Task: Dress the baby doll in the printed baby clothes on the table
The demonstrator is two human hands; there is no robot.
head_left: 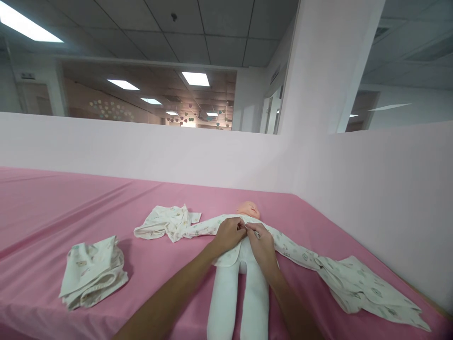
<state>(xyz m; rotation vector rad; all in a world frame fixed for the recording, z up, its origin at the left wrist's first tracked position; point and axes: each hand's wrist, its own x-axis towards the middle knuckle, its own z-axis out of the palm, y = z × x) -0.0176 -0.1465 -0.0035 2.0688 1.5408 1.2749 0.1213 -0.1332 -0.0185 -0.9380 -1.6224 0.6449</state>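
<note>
A doll with a pinkish head (249, 209) and white legs (223, 297) lies on its back. It wears a white printed top (226, 257) with its sleeves stretched out to both sides. My left hand (230, 233) and my right hand (262, 243) meet at the upper chest, just below the head. Both pinch the front of the top, their fingertips nearly touching. The small piece of fabric between the fingertips is mostly hidden.
A folded printed cloth (92, 271) lies at the left on the pink sheet (159, 288). A crumpled white garment (166, 222) touches the left sleeve's end, and another printed garment (371, 288) lies at the right sleeve's end. White walls (141, 148) with windows stand behind.
</note>
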